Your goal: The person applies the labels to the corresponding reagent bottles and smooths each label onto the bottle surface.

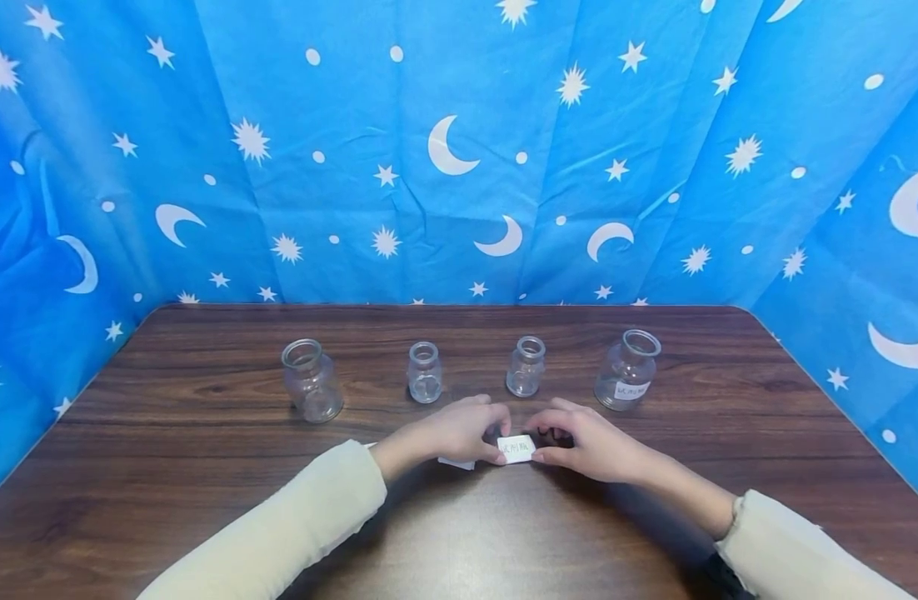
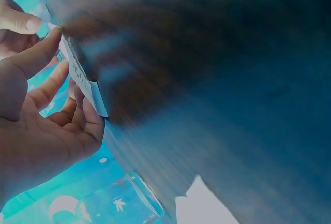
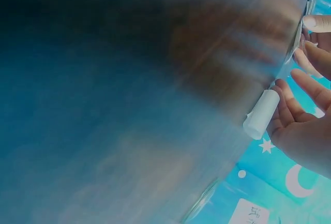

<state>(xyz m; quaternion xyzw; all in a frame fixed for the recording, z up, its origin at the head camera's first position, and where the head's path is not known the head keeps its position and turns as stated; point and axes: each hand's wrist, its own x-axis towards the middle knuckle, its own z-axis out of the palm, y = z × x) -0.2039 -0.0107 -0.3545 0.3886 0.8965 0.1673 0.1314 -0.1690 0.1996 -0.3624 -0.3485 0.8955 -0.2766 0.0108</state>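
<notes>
Blue cloth (image 1: 354, 100), printed with white moons, stars and dots, is hung behind and around a dark wood-grained bench (image 1: 459, 542). Directions are given as on a clock face seen by the head camera, centred on the small white label (image 1: 516, 449) in front of the wearer.

This label, marked with handwritten characters, is held up at its sides by both hands. Its left edge is pinched by the left hand (image 1: 465, 429), at nine o'clock, and its right edge by the right hand (image 1: 590, 446), at three; the fingers of both are bent. Each forearm is covered by a cream sleeve (image 1: 301, 517).

A white paper slip (image 1: 456, 462) is partly hidden below the left hand, near nine o'clock. By the right hand's lower fingers, a white cylindrical object (image 3: 262, 114) is seen in the right wrist view; whether it is gripped cannot be told.

Four upright glass jars are set along the far side. One large jar (image 1: 314, 396) is placed between nine and ten o'clock, a small jar (image 1: 425, 383) at ten, and a second small jar (image 1: 526, 379) at twelve. At two o'clock another large jar (image 1: 626, 367) is seen, with a similar white sticker (image 1: 631, 390) fixed to its front.
</notes>
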